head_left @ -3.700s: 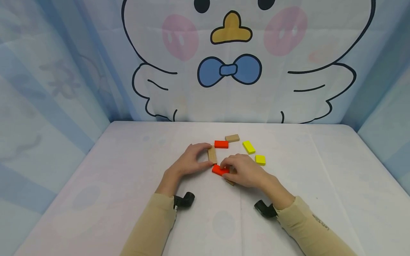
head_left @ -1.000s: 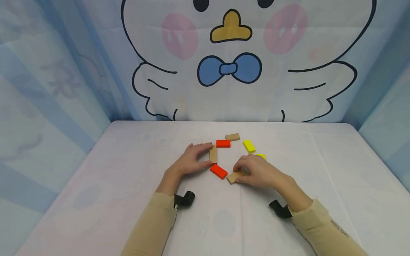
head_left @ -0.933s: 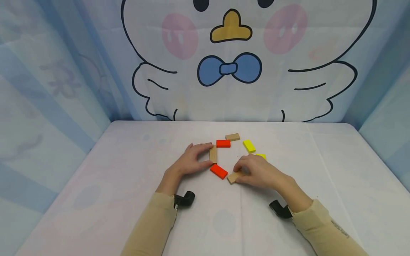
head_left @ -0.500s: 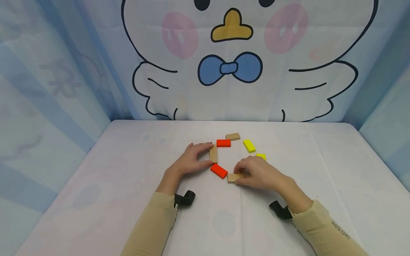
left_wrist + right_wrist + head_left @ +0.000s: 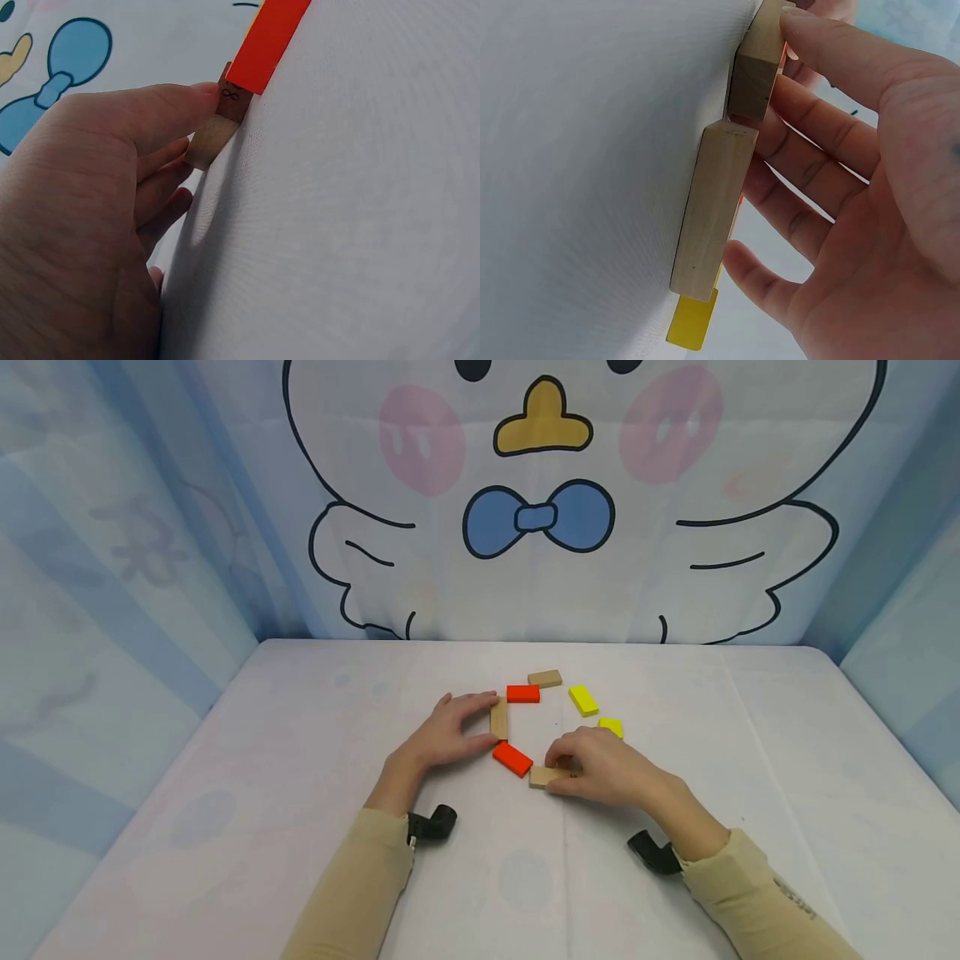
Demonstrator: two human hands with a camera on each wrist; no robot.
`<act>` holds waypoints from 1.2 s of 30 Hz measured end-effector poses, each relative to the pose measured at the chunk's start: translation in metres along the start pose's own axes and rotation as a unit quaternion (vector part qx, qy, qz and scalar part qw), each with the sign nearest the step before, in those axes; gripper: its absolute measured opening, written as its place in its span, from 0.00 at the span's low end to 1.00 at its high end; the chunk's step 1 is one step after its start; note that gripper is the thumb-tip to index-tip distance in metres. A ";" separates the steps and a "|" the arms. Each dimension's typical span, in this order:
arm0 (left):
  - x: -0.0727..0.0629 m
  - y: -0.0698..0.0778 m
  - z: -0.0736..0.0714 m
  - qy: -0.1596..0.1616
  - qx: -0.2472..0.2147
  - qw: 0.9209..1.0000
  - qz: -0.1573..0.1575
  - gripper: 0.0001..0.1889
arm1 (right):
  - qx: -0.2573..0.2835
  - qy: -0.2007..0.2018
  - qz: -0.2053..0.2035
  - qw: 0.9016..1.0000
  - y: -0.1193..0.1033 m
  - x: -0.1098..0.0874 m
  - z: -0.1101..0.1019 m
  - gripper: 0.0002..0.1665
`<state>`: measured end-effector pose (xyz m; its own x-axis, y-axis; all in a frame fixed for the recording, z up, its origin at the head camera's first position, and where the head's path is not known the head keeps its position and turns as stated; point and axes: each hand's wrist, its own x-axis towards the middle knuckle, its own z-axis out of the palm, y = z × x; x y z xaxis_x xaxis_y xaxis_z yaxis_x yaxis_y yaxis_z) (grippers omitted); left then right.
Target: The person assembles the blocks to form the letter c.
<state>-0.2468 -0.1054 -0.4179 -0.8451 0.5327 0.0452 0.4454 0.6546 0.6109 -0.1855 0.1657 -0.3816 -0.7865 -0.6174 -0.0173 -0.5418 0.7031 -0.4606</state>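
Note:
My left hand (image 5: pixel 442 732) spans a plain wooden block (image 5: pixel 498 720), pinching it end to end between thumb and forefinger. My right hand (image 5: pixel 603 767) pinches a second wooden block (image 5: pixel 543 777) between thumb and fingers; its right end is hidden by the hand. That block's left end lies right at the lower corner of a slanted red block (image 5: pixel 513 759), whose upper end is at the left thumb. In the right wrist view, a third wooden block (image 5: pixel 712 210) lies under the right palm, hidden from the head view. Another red block (image 5: pixel 522 694) lies by the left forefinger.
Beyond the hands lie another wooden block (image 5: pixel 544 678), a slanted yellow block (image 5: pixel 583 700) and a second yellow block (image 5: pixel 611 727), partly covered by the right hand. All rest on a white cloth-covered table (image 5: pixel 300 860). A printed cloth (image 5: pixel 540 593) hangs behind the far edge.
My right hand has left the slanted red block and moved right onto the wooden block. It has turned that block level and slid it slightly left toward the red one. The left hand stays put.

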 end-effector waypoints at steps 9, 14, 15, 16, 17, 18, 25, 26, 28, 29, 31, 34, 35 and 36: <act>0.001 -0.001 -0.001 0.000 0.000 1.000 -0.001 0.34 | 0.006 -0.002 0.001 1.000 -0.003 0.001 -0.001 0.12; 0.001 -0.001 -0.001 0.000 -0.001 1.000 -0.001 0.34 | 0.010 -0.005 0.004 1.000 -0.004 0.001 -0.001 0.12; 0.001 0.000 -0.001 0.000 0.000 1.000 -0.001 0.34 | 0.010 -0.005 0.004 1.000 -0.004 0.001 0.000 0.12; 0.001 0.000 -0.001 0.000 0.000 1.000 -0.001 0.34 | 0.010 -0.005 0.005 1.000 -0.005 0.001 0.000 0.12; 0.001 0.000 -0.001 0.000 0.000 1.000 -0.001 0.34 | 0.010 -0.005 0.005 1.000 -0.005 0.001 0.000 0.12; 0.001 -0.001 -0.001 0.000 0.001 1.000 -0.002 0.34 | 0.011 -0.005 0.006 1.000 -0.005 0.001 0.000 0.12; 0.002 -0.004 0.000 0.001 0.000 1.000 0.002 0.34 | 0.018 -0.003 0.012 1.000 -0.004 0.001 -0.001 0.12; 0.002 -0.004 0.001 0.001 0.000 1.000 0.002 0.34 | 0.020 -0.002 0.014 1.000 -0.004 0.001 -0.001 0.12; 0.002 -0.004 0.001 0.000 0.001 1.000 0.001 0.35 | 0.021 0.001 0.019 1.000 -0.003 0.000 -0.002 0.13; 0.002 -0.004 0.001 0.000 0.002 1.000 0.001 0.35 | 0.022 0.003 0.019 1.000 -0.002 0.000 -0.002 0.13; 0.002 -0.003 0.001 -0.001 0.002 1.000 0.000 0.35 | 0.024 0.007 0.019 1.000 0.000 0.000 -0.004 0.13; 0.002 -0.002 0.001 0.000 0.001 1.000 -0.001 0.35 | 0.027 0.012 0.018 0.999 0.002 -0.001 -0.007 0.14; 0.002 -0.002 0.001 0.001 0.001 1.000 -0.001 0.35 | 0.029 0.013 0.020 0.999 0.003 -0.002 -0.008 0.14; 0.002 -0.002 0.001 0.001 0.000 1.000 0.000 0.35 | 0.030 0.014 0.021 0.999 0.003 -0.002 -0.009 0.15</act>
<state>-0.2488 -0.1054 -0.4200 -0.8458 0.5315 0.0467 0.4453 0.6550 0.6105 -0.1882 0.1723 -0.3750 -0.8164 -0.5774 -0.0142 -0.4897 0.7050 -0.5129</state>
